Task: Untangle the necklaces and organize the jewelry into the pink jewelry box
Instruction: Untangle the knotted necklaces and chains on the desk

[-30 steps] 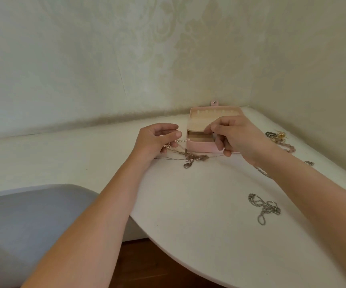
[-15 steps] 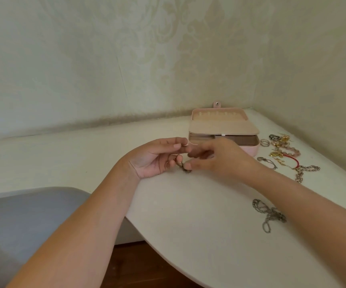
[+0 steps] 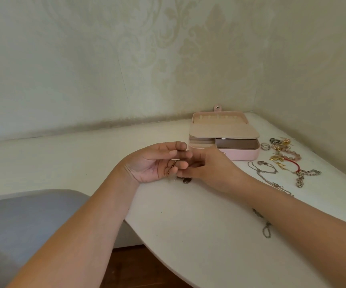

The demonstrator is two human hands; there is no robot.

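Observation:
A pink jewelry box (image 3: 243,154) stands open in the table's far corner, its lid tray raised over beige compartments. Just in front of it my left hand (image 3: 153,163) lies palm up on the white table (image 3: 188,225), fingers curled around a bunched thin necklace (image 3: 171,168). My right hand (image 3: 211,169) pinches the same chain at its fingertips, touching the left hand. A small pendant (image 3: 186,180) hangs out below onto the table. Part of the chain is hidden between my fingers.
Right of the box lie rings (image 3: 265,146), gold earrings (image 3: 277,157), a pink bead bracelet (image 3: 292,155), a red bangle (image 3: 293,163) and silver chains (image 3: 307,174). Another silver chain (image 3: 266,228) peeks from under my right forearm. A grey chair (image 3: 22,221) sits at the left.
Both hands pulled back from the box toward me and came together, gathering the stretched necklace into a bunch in my left palm. The view shifted, showing the jewelry pile at the right.

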